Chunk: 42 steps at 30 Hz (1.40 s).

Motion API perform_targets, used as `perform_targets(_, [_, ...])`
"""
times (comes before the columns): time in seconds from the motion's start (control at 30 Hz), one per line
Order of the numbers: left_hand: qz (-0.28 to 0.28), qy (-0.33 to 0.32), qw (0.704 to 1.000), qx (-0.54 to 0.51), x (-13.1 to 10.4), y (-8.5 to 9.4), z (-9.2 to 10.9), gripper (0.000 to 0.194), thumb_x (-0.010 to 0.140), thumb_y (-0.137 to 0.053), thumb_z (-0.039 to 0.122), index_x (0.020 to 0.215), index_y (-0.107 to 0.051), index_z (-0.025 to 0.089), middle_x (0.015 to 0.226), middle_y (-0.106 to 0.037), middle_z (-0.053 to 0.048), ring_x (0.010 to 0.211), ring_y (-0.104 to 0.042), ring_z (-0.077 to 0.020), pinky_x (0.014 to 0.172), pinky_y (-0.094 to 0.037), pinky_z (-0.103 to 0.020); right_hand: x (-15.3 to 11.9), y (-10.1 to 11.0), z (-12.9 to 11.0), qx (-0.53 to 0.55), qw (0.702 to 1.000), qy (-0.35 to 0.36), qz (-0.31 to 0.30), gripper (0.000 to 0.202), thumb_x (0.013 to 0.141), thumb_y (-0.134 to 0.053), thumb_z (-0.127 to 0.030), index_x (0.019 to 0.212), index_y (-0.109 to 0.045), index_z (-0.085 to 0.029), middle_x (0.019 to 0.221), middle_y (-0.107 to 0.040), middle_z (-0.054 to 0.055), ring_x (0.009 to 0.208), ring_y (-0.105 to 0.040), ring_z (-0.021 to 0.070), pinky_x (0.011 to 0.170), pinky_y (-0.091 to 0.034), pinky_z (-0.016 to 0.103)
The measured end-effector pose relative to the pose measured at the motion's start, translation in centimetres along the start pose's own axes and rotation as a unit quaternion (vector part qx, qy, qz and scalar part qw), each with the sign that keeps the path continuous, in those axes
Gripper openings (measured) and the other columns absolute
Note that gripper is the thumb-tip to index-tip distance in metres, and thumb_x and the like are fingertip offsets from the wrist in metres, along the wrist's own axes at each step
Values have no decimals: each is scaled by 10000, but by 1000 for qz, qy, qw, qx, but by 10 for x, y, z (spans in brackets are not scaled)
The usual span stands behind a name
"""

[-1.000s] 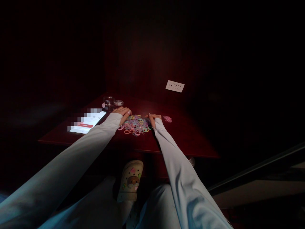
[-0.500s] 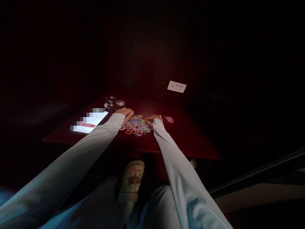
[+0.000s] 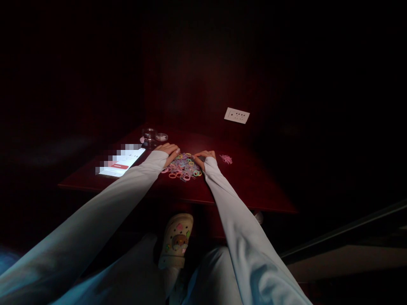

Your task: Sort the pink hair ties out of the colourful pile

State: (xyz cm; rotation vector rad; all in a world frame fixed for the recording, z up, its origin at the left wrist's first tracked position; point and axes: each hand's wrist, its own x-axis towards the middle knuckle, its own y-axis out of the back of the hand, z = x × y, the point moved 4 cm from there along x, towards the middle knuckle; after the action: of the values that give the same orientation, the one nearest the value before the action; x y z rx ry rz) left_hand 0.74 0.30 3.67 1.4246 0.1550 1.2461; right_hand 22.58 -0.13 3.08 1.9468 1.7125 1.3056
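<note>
A pile of small coloured rings and clips (image 3: 184, 167) lies on the dark red table (image 3: 244, 186). My left hand (image 3: 168, 151) rests at the pile's left edge, palm down, its fingers stretched over the pieces and holding nothing visible. At the right edge of the pile is my right hand (image 3: 203, 156), fingers bent towards the pieces; whether anything is between its fingertips is too small to tell. A small separate heap of pink pieces (image 3: 226, 159) sits to the right of my right hand.
A lit phone (image 3: 122, 163) lies on the left of the table. Behind it stand a clear round jar (image 3: 149, 134) and a shallow clear lid (image 3: 161, 137). A white socket plate (image 3: 237, 115) is on the back wall. Below the table edge shows a beige clog (image 3: 178, 239).
My right hand has shifted slightly up and left over the pile's edge. My left hand stays nearly in place. The view has moved a little.
</note>
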Motion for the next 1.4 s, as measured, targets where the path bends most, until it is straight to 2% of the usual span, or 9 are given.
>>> perform_targets(0.13, [-12,-16,1000,-12,3,-4,-2,356,1039,-415,437,1180,-686,255,1202,-719,-66,1098,-613,-259,919,-461,-385,-2,-6,-10,24,999,19,-13,160,941,-713,-378,946,-830,-269,995,-758,55,1121,-519,258,1003,-394,363])
perform_targets(0.27, [-28,-44,998,-27,4,-9,-3,348,992,-515,497,1162,-720,273,1208,-727,-56,1087,-615,-257,928,-465,-385,-1,-9,-16,32,999,19,-17,163,953,-694,-354,932,-828,-263,971,-756,50,1095,-531,250,995,-400,362])
perform_targets(0.67, [-22,-81,996,-41,4,-7,-2,346,1030,-455,438,1034,-745,250,1146,-736,-59,981,-601,-225,876,-475,-356,0,-13,-18,50,998,23,-25,241,979,-646,-403,947,-835,-258,967,-763,51,1091,-544,241,993,-405,358])
perform_targets(0.77, [-9,-87,995,-46,4,-7,-3,346,1035,-449,425,1031,-736,233,1126,-734,-71,946,-597,-224,863,-480,-355,-2,-10,-18,50,999,12,-9,260,998,-615,-400,972,-833,-261,968,-774,43,1102,-554,236,995,-401,347])
perform_targets(1.0, [-10,-76,995,-59,7,-14,-13,356,1029,-448,445,1009,-738,240,1092,-733,-68,969,-616,-225,893,-496,-355,-1,-14,-19,30,999,33,-31,196,907,-746,-453,947,-843,-288,996,-776,35,1091,-559,233,995,-389,361])
perform_targets(1.13, [-13,-77,995,-58,9,-18,-17,362,1030,-448,451,1014,-740,237,1094,-733,-68,978,-625,-225,892,-500,-355,1,-15,-16,24,998,40,-31,188,923,-731,-441,936,-844,-291,999,-781,35,1088,-567,231,1008,-378,377])
perform_targets(1.4, [-11,-101,993,-58,5,-12,-11,347,1053,-451,416,1026,-742,228,1101,-727,-65,977,-629,-207,893,-501,-328,0,-13,-16,37,998,40,-25,143,895,-772,-423,936,-836,-301,1002,-774,17,1077,-552,229,998,-358,379])
